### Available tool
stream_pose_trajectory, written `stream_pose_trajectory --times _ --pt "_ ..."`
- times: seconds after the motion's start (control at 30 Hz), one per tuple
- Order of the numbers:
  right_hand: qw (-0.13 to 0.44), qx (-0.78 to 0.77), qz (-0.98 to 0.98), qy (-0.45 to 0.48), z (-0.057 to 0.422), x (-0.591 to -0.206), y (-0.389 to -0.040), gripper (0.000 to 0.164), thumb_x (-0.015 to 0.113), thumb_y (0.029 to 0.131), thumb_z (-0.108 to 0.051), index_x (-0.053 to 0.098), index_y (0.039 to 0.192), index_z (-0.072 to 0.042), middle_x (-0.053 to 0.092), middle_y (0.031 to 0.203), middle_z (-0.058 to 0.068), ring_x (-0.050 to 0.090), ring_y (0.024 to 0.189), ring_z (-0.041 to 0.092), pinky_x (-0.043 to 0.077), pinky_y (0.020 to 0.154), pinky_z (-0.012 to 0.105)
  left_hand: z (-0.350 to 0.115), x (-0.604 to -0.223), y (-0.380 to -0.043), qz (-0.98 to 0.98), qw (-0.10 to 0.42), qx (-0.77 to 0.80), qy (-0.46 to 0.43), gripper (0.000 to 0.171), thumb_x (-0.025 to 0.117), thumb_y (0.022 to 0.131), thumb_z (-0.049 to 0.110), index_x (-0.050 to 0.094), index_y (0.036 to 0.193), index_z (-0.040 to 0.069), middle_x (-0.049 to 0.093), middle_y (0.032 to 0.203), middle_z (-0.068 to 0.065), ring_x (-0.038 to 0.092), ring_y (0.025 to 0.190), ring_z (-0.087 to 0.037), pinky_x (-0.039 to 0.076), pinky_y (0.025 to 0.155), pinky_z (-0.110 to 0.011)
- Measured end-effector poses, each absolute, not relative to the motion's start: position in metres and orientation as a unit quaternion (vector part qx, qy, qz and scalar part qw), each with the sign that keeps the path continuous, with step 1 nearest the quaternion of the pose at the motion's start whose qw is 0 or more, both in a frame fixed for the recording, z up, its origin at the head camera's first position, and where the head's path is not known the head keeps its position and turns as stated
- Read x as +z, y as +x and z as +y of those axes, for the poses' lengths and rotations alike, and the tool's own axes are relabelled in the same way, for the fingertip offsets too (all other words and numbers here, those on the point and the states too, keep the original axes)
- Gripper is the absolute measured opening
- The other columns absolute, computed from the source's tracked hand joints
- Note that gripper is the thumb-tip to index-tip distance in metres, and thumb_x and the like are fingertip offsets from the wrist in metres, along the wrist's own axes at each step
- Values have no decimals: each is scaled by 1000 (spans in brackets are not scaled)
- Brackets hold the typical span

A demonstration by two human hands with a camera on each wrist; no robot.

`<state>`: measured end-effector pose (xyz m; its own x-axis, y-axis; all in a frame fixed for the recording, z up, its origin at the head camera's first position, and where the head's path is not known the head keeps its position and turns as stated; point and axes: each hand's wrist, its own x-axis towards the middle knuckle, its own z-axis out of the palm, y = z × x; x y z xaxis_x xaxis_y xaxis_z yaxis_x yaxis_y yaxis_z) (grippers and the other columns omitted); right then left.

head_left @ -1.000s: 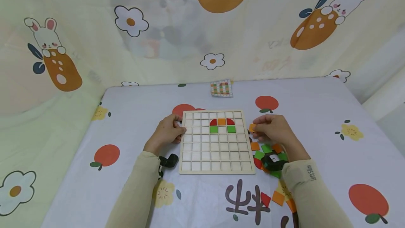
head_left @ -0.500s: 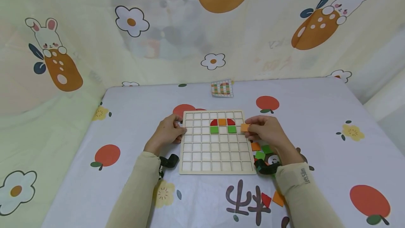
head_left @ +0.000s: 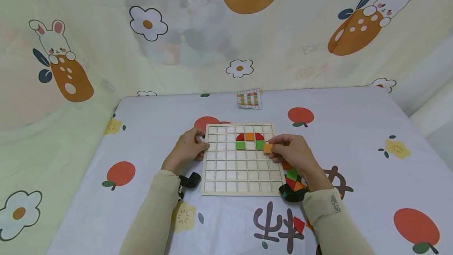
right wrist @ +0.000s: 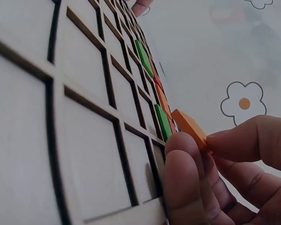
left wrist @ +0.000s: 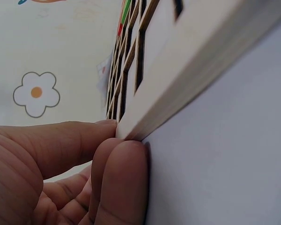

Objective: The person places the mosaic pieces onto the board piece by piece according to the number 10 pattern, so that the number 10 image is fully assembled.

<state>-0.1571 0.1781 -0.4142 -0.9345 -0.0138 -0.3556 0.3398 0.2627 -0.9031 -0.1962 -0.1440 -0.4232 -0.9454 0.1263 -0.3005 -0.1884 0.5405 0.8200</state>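
Note:
A square wooden grid board (head_left: 230,155) lies on the cloth-covered table. In its upper part are an orange square tile between two red quarter-round tiles (head_left: 259,137), with two green square tiles (head_left: 240,145) just below them. My left hand (head_left: 188,146) pinches the board's left edge between thumb and fingers, close up in the left wrist view. My right hand (head_left: 291,152) holds an orange square tile (head_left: 267,148) between thumb and fingertips, over the board's right side beside the right green tile. In the right wrist view this tile (right wrist: 191,129) is tilted above the grid.
Several loose green, red and orange tiles (head_left: 292,174) lie right of the board, partly hidden by my right wrist and its black camera (head_left: 293,193). A red tile (head_left: 299,224) lies nearer me. A small printed pattern card (head_left: 249,98) lies behind the board.
My right hand has carried the orange tile leftward from beside the board to over its right-hand columns. My left hand stays at the left edge.

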Motion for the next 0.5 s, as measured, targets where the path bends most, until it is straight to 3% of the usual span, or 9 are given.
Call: stream_pose_trajectory --times 0.5 --pt "139 -562 811 87 164 -418 -153 20 68 98 -12 73 113 0 72 97 13 66 75 20 59 64 25 -144 -421 -195 863 165 478 -22 39 73 98 10 55 131 4 58 90 -9 62 64 -16 60 60 -26"
